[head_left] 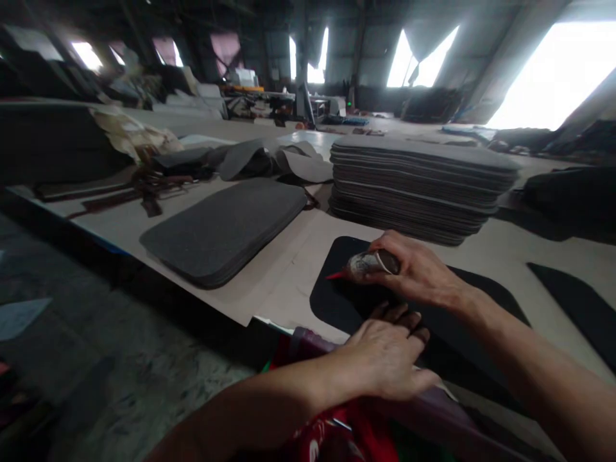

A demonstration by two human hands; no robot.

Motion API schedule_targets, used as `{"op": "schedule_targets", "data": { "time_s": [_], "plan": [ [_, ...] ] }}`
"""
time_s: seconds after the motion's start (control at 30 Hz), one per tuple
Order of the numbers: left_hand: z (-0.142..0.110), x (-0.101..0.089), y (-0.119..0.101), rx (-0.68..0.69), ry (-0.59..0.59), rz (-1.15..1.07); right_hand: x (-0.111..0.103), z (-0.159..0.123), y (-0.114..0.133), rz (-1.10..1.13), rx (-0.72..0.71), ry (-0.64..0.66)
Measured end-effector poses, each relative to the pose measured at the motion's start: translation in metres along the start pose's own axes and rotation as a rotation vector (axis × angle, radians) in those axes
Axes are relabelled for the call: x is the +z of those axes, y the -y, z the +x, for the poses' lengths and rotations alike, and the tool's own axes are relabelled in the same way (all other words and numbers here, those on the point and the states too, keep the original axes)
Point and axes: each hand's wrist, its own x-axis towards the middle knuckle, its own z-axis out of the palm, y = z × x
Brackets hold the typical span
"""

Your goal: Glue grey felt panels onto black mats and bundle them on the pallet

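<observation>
My right hand (418,264) is wrapped round a small, worn squeeze bottle (369,263) with a red pointed tip. The bottle is held tilted, its tip pointing left, low over the left part of a black rounded sheet (332,298). Whether the tip touches the sheet I cannot tell. My left hand (385,351) lies palm down at the sheet's near edge with its fingers stretched out over it, just below the bottle. Both of my forearms cover parts of the sheet.
A tall stack of grey sheets (409,186) stands behind my right hand. To the left lies a lower stack of dark rounded sheets (226,228). Another black piece (577,301) is at the right. Curled offcuts (250,157) and brown strips (149,189) lie farther back. The table edge (248,321) runs at the near left.
</observation>
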Motion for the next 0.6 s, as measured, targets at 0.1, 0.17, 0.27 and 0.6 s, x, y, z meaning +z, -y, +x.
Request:
{"op": "schedule_targets", "data": {
  "time_s": [0.1, 0.17, 0.27, 0.6],
  "plan": [
    [0.000, 0.002, 0.000, 0.002, -0.038, 0.024, 0.000, 0.011, -0.007, -0.019, 0.025, -0.036],
    [-0.001, 0.002, 0.001, 0.008, -0.061, 0.031, 0.000, 0.013, -0.008, 0.040, 0.081, -0.053],
    [-0.002, -0.001, 0.001, 0.022, -0.064, 0.033, -0.003, 0.007, -0.004, 0.222, 0.187, -0.011],
    [0.000, -0.010, -0.003, -0.001, -0.024, 0.047, -0.008, -0.009, 0.017, 0.275, 0.095, 0.127]
  ]
}}
